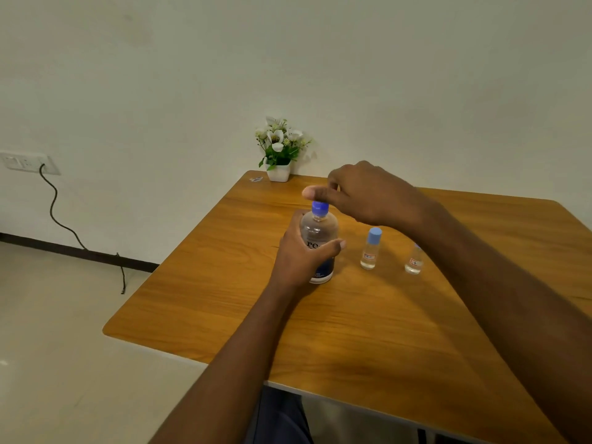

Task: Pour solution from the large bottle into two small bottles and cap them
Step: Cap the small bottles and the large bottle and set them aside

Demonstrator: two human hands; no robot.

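The large clear bottle stands upright on the wooden table, with a blue cap on top. My left hand is wrapped around its body. My right hand hovers over the cap, its fingertips just above or touching it. To the right stand two small clear bottles: one with a light blue cap, and another whose top is partly hidden behind my right forearm.
A white pot of artificial flowers sits at the table's far edge by the wall, with a small scrap beside it. A wall socket with a dangling dark cable is at left. Floor lies left of the table.
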